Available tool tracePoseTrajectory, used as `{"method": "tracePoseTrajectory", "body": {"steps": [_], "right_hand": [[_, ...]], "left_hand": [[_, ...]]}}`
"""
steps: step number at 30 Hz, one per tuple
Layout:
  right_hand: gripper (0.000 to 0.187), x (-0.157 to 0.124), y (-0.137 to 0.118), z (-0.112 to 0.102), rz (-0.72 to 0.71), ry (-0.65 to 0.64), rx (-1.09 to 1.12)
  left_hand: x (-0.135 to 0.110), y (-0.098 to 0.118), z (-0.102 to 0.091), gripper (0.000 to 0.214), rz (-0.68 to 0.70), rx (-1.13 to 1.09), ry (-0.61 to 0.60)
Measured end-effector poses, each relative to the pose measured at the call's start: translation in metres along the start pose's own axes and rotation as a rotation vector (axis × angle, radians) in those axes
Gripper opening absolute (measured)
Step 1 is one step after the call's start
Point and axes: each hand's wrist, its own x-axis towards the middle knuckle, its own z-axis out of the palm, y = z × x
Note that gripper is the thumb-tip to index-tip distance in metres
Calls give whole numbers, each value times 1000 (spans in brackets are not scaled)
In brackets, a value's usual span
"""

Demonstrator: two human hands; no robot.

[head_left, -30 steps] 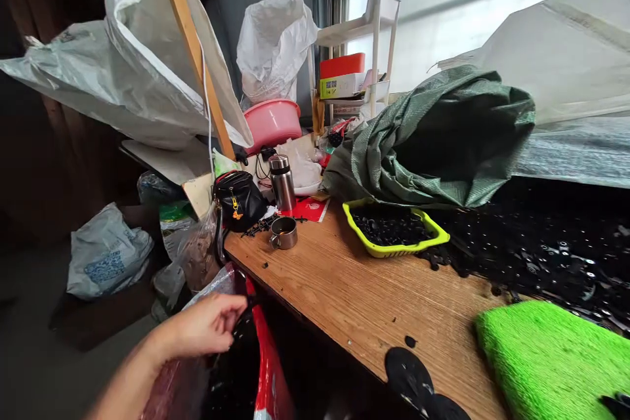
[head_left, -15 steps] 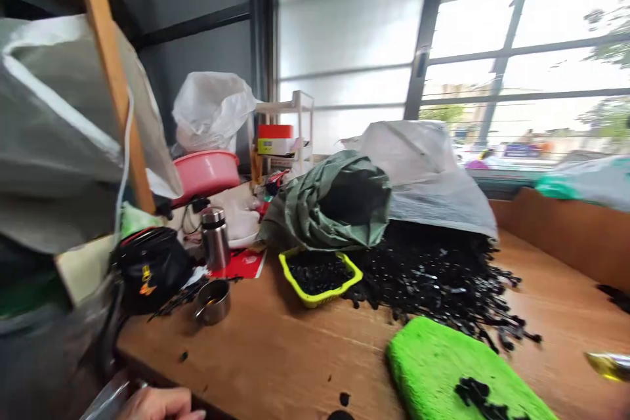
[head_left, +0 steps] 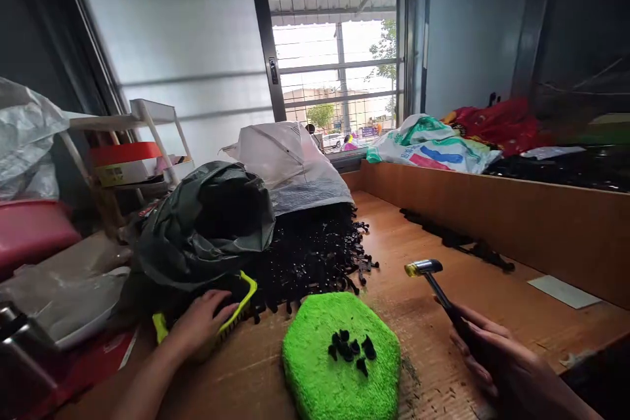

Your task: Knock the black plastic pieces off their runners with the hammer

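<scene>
My right hand is wrapped round the dark handle of a small hammer with a metal head and a yellow face. The hammer is raised at the right of the table. At the left, my left hand reaches into a yellow plastic basket, thumb and fingers apart, fingertips partly hidden. Small black pieces fill the basket in the earlier frame. Between my hands lies a thick bright green pad, and several small black curled pieces rest on its top.
Behind the pad, a heap of black parts spills from a white sack. A dark green bag gapes open beside it. A wooden board edges the right side, with a white card near it. A steel flask stands far left.
The view has swung to the right. My left hand has gone from the table's near edge to the yellow basket. The hammer and right hand have come fully into view.
</scene>
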Motion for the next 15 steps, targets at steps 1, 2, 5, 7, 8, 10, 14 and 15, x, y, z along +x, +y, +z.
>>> {"method": "tracePoseTrajectory", "body": {"steps": [1,2,5,7,8,10,14,15], "right_hand": [[48,1,0,0,21,10,32],[49,1,-1,1,39,15,61],[51,0,-5,3,75,11,131],[51,-1,-7,5,86,2,168],[51,-1,-7,5,88,-2,185],[52,-2,-7,6,89,-9,215],[53,-2,-4,6,93,-20,251],[52,-2,-4,6,93,-21,258]], "left_hand": [[3,-3,5,52,-8,-16,-60],[4,-4,9,53,-21,-28,-99],[1,-4,11,53,-52,-30,-100],[-1,-3,9,51,-65,-25,-81],[-1,-2,9,50,-57,-19,-64],[-1,-2,8,47,-28,5,-31],[-1,1,4,38,33,94,-79],[-2,3,3,37,32,119,-112]]}}
